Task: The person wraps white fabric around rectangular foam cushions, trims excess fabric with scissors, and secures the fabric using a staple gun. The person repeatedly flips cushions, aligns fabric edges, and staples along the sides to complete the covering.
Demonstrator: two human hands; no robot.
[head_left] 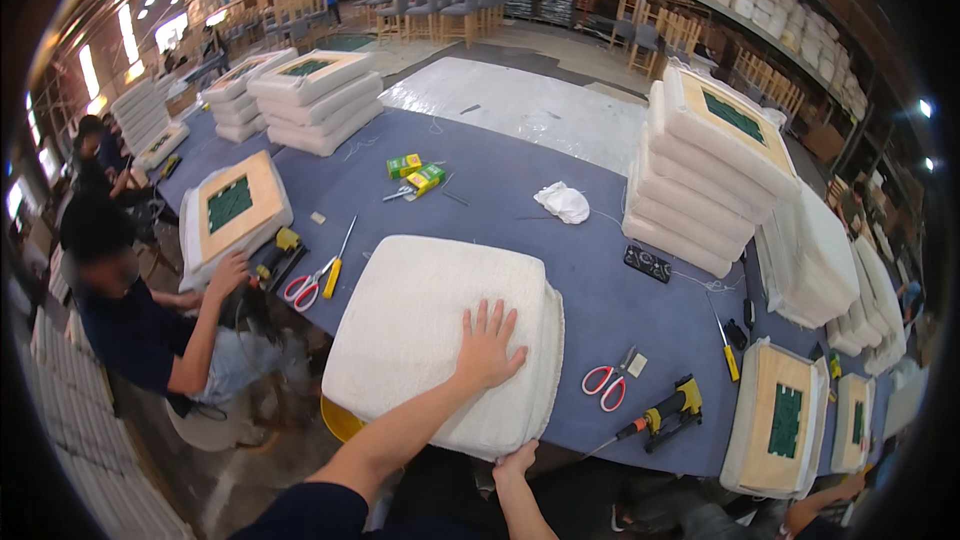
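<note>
We have the cushion (415,325) lying flat on the table (590,295), its near edge seeming to jut past the table's rim toward our body. It looks almost square; what longer axis it has runs from its far side to its near side, leaning a little left as it comes toward us. Our left hand (488,350) lies right on top of it, palm down and fingers spread, right of the cushion's middle, pressing without wrapping around anything. Our right hand (517,460) is at the cushion's near right corner, fingers bent against the edge; we can't make out whether they pinch the cover. So that corner is nearer the right hand, and the left bears on the top face.

Right of the cushion lie scissors (608,380) and, farther out, a staple gun (672,407), whose hose end comes closest to the near right corner. Left of the cushion are a screwdriver (335,270) and, past it, a co-worker's hand (230,275). Beyond the cushion sit small boxes (426,178) and a crumpled white wad (562,203); a cushion stack (690,205) rises beyond and right.
</note>
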